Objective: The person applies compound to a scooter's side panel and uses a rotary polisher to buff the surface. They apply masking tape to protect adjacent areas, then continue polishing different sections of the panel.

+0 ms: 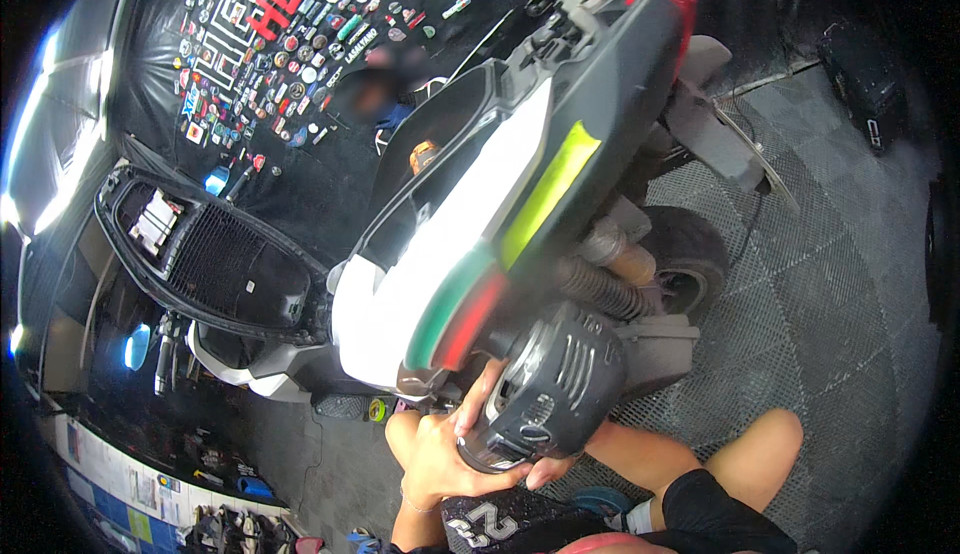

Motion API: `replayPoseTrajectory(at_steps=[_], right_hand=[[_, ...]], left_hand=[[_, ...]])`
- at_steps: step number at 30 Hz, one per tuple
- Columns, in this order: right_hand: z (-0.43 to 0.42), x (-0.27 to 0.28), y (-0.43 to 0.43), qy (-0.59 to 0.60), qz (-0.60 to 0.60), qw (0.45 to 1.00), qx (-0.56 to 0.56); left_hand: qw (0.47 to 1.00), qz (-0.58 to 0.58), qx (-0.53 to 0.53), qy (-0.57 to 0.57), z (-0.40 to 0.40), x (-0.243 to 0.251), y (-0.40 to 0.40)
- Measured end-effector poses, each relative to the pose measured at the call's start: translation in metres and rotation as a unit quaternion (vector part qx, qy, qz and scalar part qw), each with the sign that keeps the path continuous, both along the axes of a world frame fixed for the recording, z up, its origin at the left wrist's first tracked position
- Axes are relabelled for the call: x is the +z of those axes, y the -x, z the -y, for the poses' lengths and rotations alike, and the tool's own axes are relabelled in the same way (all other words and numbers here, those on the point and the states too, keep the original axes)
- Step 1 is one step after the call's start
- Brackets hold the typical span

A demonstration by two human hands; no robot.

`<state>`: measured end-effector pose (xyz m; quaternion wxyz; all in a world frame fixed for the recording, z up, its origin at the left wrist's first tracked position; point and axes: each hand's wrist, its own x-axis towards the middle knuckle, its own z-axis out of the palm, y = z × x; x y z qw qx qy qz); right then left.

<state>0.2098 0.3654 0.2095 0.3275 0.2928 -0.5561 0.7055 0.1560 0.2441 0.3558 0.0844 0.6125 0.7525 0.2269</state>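
A scooter with white, red, green and yellow-green body panels [465, 201] stands before me, its seat [217, 261] tipped up at the left. My left hand [450, 441] grips the lower left side of a black plastic engine fan cover [562, 389], thumb up along its rim. At the cover's bottom edge the fingertips of my right hand [551, 470] show; the rest of that hand is hidden behind the cover. The cover is held beside the scooter's engine, below the side panel. Whether it touches the engine cannot be seen.
The rear wheel [686, 269] and ribbed air duct [611, 288] are to the right of the panel. Grey floor tiles [817, 314] lie beneath. A black case [862, 81] stands at the upper right. Tools and parts [232, 528] lie at the lower left. Another person, partly hidden, is beyond the scooter.
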Motion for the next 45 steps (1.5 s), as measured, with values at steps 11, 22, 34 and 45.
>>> replayPoseTrajectory(at_steps=[11, 22, 34, 45], right_hand=[[0.053, 0.006, 0.008, -0.041, 0.076, 0.996, -0.020], [0.120, 0.032, 0.017, 0.006, 0.193, 0.974, -0.121], [0.185, 0.018, -0.006, 0.037, 0.217, 0.902, -0.371], [0.157, 0.023, -0.062, -0.010, 0.285, 0.899, -0.332]], left_hand=[[0.994, 0.095, -0.052, -0.012, 0.076, -0.069, 0.070], [0.929, 0.309, -0.101, -0.176, 0.132, -0.162, 0.095], [0.834, 0.505, -0.133, -0.177, 0.144, -0.159, 0.080], [0.821, 0.532, -0.163, -0.126, 0.108, -0.135, 0.012]])
